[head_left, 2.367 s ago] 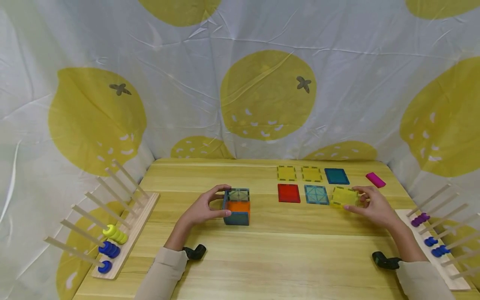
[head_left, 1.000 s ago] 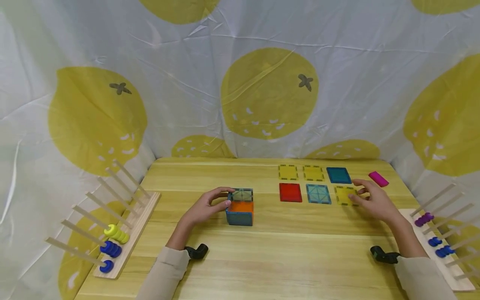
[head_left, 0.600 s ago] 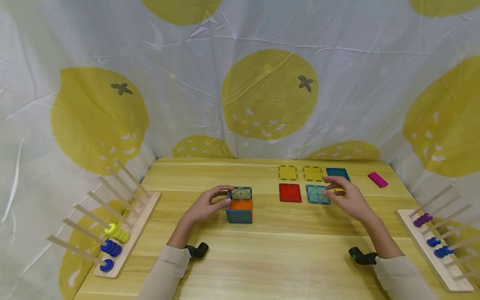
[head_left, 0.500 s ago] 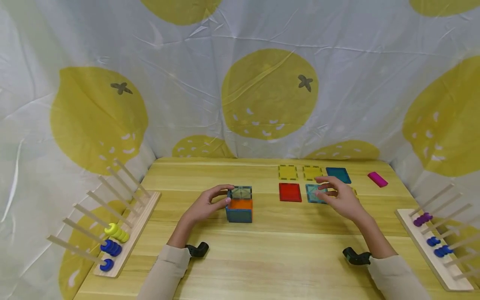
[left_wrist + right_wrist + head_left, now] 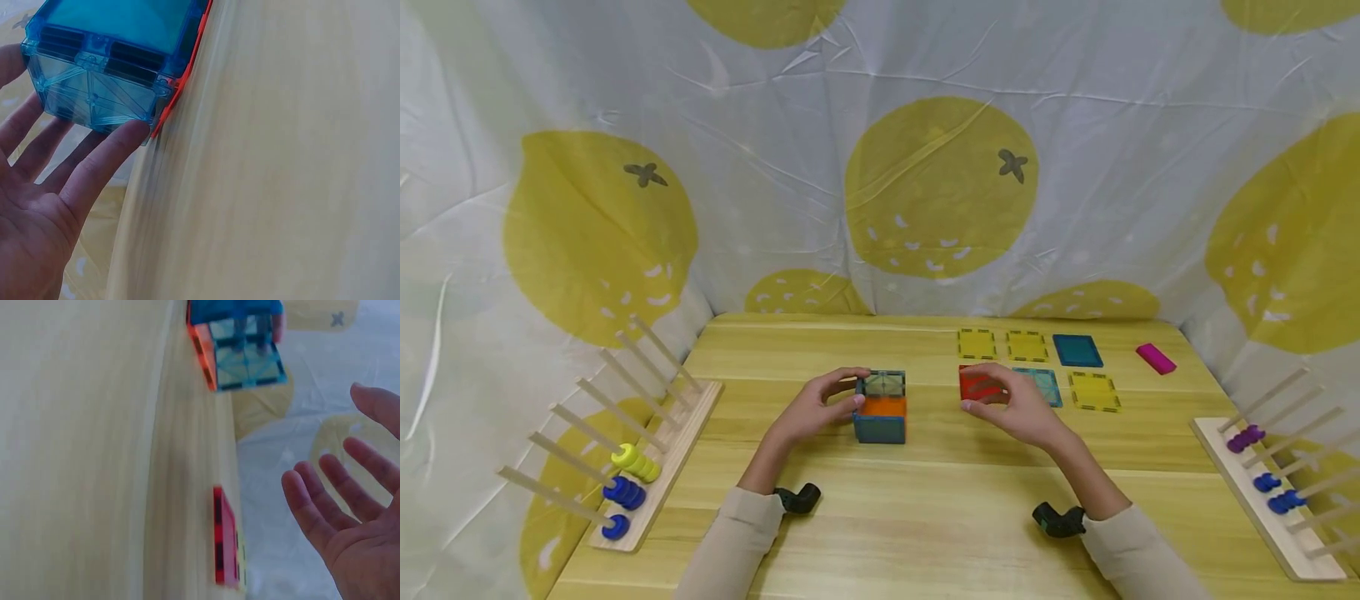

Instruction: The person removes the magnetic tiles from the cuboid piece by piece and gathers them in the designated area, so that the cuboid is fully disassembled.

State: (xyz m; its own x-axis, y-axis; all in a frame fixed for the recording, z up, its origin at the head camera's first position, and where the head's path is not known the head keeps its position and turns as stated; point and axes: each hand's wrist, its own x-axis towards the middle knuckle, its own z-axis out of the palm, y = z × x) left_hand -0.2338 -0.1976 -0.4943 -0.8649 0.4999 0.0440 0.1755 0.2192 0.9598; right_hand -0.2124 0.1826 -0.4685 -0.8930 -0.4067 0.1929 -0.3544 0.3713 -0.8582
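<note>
My left hand steadies a small open-topped box built of blue and clear magnetic tiles over an orange base. In the left wrist view the thumb and fingers of my left hand reach round the sides of the box. My right hand hovers over a red square magnetic tile, hiding part of it. Nothing is held by the right hand, whose fingers are spread apart in its wrist view. The box and red tile appear beside it there, slightly blurred.
Flat on the wooden table lie yellow tiles, a dark teal tile, a light blue tile and a pink block. Wooden peg racks with rings stand at left and right. A lemon-print curtain hangs behind.
My right hand has laid the yellow tile down at the right end of the front row, let go, and swept left over the light blue tile to the red one. The left hand stays at the box.
</note>
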